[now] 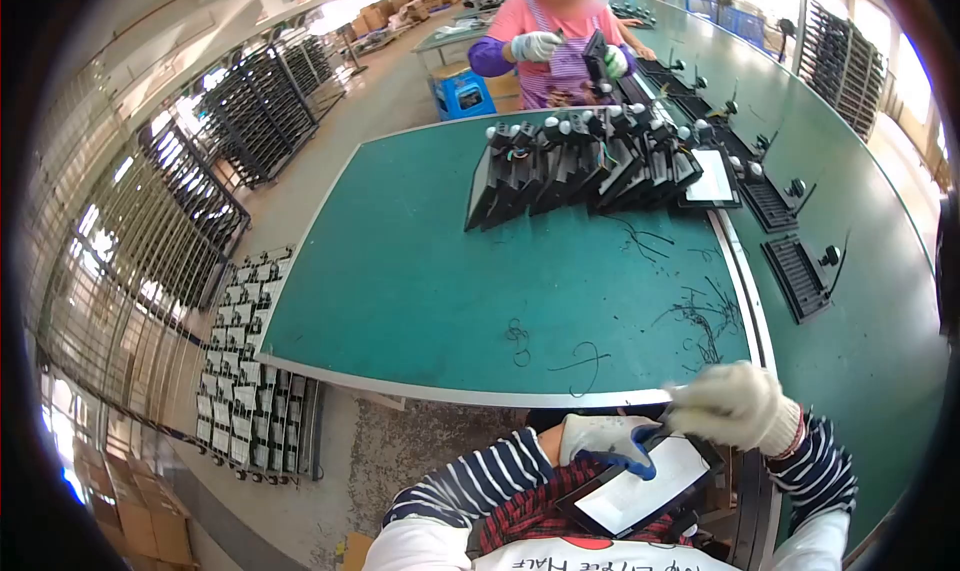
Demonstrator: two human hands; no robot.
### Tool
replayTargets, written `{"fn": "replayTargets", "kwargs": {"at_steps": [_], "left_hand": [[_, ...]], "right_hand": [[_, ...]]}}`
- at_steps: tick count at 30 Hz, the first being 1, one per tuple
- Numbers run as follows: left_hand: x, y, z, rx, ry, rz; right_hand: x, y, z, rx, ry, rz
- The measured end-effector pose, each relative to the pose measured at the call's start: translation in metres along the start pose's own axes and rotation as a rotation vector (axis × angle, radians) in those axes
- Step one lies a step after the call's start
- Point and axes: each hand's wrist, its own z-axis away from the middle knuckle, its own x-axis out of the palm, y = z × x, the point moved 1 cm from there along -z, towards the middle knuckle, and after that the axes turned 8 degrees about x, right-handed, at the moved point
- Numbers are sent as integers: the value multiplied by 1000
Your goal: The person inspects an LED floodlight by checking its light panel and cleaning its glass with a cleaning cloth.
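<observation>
My left hand (610, 443), in a white glove with blue on the fingers, grips the upper left part of a black-framed unit with a white panel (645, 486). That unit lies tilted over my lap, below the table edge. My right hand (730, 406), in a cream knitted glove, is over the unit's upper end with its fingers blurred; whether it holds something is unclear. On the green table (400, 271) lie thin black strands (700, 321) near my right hand. A row of black units (580, 161) with white round parts leans together at the table's far side.
A co-worker (560, 46) in gloves holds a black unit across the table. More black units (800, 276) lie along the green surface at the right. Racks (250, 111) stand at the left, and a rack of white-panelled units (245, 371) is beside the table. A blue stool (463, 93) stands behind.
</observation>
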Motion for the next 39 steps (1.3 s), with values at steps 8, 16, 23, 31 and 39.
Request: {"fn": "replayTargets", "kwargs": {"at_steps": [8,16,23,31,39], "left_hand": [[20,-14,57,91,99,1055],[47,19,66,-67,809,841],[-6,47,72,6,932,380],[-33,32,53,117,1038,334],[-34,-7,61,132,1079,278]], "right_hand": [[53,23,59,692,13,-604],[117,79,85,726,710,-1102],[49,6,9,715,905,-886],[20,35,15,832,775,-643],[45,66,1,282,776,-114]]}}
